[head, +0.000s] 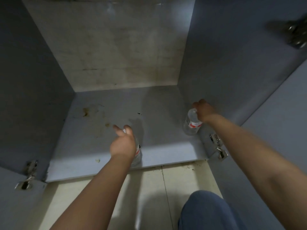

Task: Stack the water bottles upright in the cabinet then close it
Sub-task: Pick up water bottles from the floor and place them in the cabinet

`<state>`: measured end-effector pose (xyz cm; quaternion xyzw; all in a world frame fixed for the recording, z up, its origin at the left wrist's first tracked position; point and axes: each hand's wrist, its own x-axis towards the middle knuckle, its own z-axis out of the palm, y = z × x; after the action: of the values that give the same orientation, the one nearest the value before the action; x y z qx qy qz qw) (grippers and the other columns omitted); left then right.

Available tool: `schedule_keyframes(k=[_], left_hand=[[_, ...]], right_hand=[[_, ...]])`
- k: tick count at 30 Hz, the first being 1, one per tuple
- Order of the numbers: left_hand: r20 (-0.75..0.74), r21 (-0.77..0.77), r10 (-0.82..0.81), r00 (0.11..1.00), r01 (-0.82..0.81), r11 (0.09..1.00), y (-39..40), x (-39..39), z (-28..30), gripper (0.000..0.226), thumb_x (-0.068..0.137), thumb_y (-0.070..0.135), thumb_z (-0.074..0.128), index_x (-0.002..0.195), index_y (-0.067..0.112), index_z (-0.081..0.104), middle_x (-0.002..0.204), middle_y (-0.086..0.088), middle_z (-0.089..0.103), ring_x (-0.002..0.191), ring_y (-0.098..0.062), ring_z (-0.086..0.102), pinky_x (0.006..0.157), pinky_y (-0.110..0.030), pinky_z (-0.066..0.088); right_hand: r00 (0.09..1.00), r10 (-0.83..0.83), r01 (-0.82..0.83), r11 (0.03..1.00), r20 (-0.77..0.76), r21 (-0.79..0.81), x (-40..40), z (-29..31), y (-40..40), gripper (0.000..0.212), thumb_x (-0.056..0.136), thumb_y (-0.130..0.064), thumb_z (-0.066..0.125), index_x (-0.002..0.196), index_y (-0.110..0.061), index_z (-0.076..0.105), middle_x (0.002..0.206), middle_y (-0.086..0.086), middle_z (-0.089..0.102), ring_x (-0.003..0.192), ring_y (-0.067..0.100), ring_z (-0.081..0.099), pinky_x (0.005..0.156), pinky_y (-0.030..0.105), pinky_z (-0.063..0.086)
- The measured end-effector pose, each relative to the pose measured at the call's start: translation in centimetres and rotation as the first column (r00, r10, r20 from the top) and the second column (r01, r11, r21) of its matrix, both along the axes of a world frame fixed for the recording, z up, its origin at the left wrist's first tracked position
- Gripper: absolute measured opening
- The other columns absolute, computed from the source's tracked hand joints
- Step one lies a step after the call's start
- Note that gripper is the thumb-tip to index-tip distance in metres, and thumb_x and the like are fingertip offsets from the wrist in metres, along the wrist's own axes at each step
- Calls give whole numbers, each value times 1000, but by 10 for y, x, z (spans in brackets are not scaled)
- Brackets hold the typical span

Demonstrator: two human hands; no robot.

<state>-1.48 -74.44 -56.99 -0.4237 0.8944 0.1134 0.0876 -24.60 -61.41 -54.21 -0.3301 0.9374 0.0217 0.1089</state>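
Two clear water bottles with red-and-white labels stand upright on the grey cabinet floor. One bottle is near the front edge, mostly hidden behind my left hand, which grips its top with the index finger stretched out past the white cap. The other bottle stands by the right wall. My right hand curls over its cap and neck from above.
The cabinet has grey side walls and a stained pale back panel. Both doors are swung open, with metal hinges at the lower left, lower right and upper right. My knee in blue jeans is over the pale tiled floor.
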Motion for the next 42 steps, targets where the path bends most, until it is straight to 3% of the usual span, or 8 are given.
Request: schedule_keyframes(k=[4, 7, 9, 14, 20, 32, 37, 42], left_hand=[[-22, 41, 18, 1000, -17, 999, 2, -3, 2, 43, 100, 13, 39, 137, -2, 24, 136, -27, 35, 107, -38, 62, 88, -40, 50], [-25, 45, -60, 998, 61, 997, 3, -9, 6, 37, 97, 11, 45, 129, -2, 31, 129, -23, 41, 106, -40, 61, 87, -42, 49], [-22, 34, -124, 992, 124, 992, 4, -20, 8, 37, 97, 11, 46, 130, 0, 33, 128, -21, 43, 106, -40, 61, 87, -41, 48], [18, -56, -265, 964, 265, 963, 6, -69, 13, 51, 103, 24, 33, 147, 6, 17, 141, -20, 35, 115, -34, 57, 93, -38, 47], [-63, 23, -323, 944, 324, 946, 27, -142, 12, 55, 103, 20, 30, 150, 9, 6, 149, -22, 25, 124, -38, 49, 100, -41, 42], [-195, 25, -398, 897, 410, 912, 51, -219, -3, 52, 100, 17, 36, 146, 1, 17, 141, -18, 36, 122, -30, 53, 98, -34, 43], [-149, 17, -428, 891, 435, 900, 57, -220, -1, 59, 101, 22, 31, 149, 1, 3, 154, -20, 16, 132, -27, 44, 103, -31, 40], [-2, -34, -419, 908, 419, 907, 55, -214, -1, 64, 102, 28, 25, 148, 4, -13, 159, -11, -16, 150, -22, 1, 118, -50, 16]], right_hand=[[998, -64, 64, 998, -8, -14, -6, -4, 1, 43, 90, 1, 47, 132, -1, 43, 141, 27, 34, 122, 43, 48, 104, 41, 42], [996, -63, 63, 998, -61, -7, -11, -5, 3, 48, 95, -3, 38, 142, -10, 33, 154, 20, 17, 135, 42, 31, 113, 41, 31], [995, -63, 61, 998, -72, -30, -10, -6, 4, 51, 98, -4, 32, 147, -12, 21, 159, 11, 8, 142, 38, 19, 116, 41, 24], [998, -41, 37, 997, -46, -73, -17, -20, 9, 57, 98, -5, 32, 147, 0, 4, 160, 13, 1, 148, 27, 4, 121, 30, 8], [1000, 9, -9, 989, 0, -149, -27, -31, 14, 78, 91, -17, 52, 148, -5, 2, 160, 8, -4, 148, 23, -2, 122, 30, 6], [989, 64, -7, 925, 136, -379, -42, -49, 15, 73, 94, -9, 48, 148, -3, -1, 159, 8, -11, 148, 22, -11, 120, 21, -1], [991, 73, -27, 930, 112, -367, -49, -52, 20, 71, 94, -7, 47, 148, -3, 0, 159, 8, -10, 148, 21, -11, 120, 21, -2], [990, 106, -72, 943, 88, -325, -44, -45, 20, 71, 95, -11, 46, 148, -2, -1, 159, 9, -10, 148, 22, -10, 119, 20, -2]])
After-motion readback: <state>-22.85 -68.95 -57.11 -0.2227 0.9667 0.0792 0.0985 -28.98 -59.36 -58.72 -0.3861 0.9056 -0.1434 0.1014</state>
